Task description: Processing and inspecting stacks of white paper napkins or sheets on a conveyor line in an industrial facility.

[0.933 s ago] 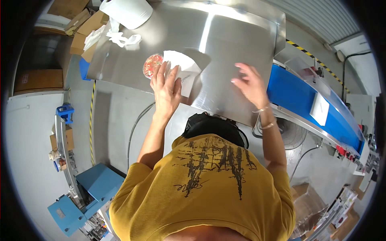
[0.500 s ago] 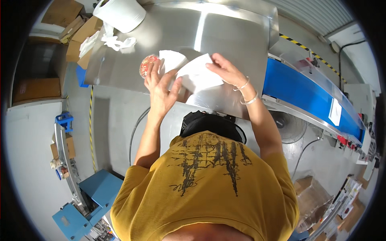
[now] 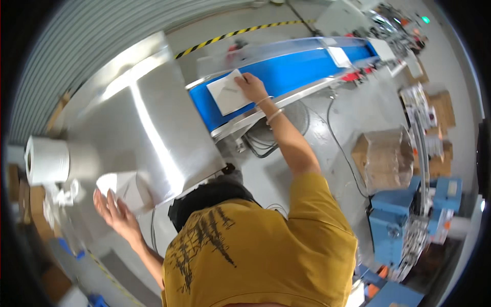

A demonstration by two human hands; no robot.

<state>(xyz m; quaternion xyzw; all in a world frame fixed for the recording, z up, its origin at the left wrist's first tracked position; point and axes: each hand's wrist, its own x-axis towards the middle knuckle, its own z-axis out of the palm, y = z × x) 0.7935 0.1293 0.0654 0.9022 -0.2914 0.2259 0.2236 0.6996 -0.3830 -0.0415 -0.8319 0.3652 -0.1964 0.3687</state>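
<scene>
My right hand (image 3: pixel 251 88) reaches out to the right, its fingers closed on the edge of a flat white paper piece (image 3: pixel 227 96). This piece has a small grey mark and lies over the near end of a blue conveyor belt (image 3: pixel 279 75). My left hand (image 3: pixel 118 215) is at the near left of the metal table, fingers spread, beside a small white paper stack (image 3: pixel 134 193). The fingertips overlap the stack's edge; I cannot tell how firmly they touch it.
A large white paper roll (image 3: pixel 48 160) stands on the far left of the metal table (image 3: pixel 102 123), with crumpled white scraps (image 3: pixel 66 193) by it. Another white piece (image 3: pixel 338 57) lies farther along the belt. A cardboard box (image 3: pixel 386 158) and blue machine parts (image 3: pixel 391 230) are at the right.
My view has turned right. The right hand has moved from the table to the belt with a white piece, while the left stays by the other white paper. The red-patterned round thing no longer shows.
</scene>
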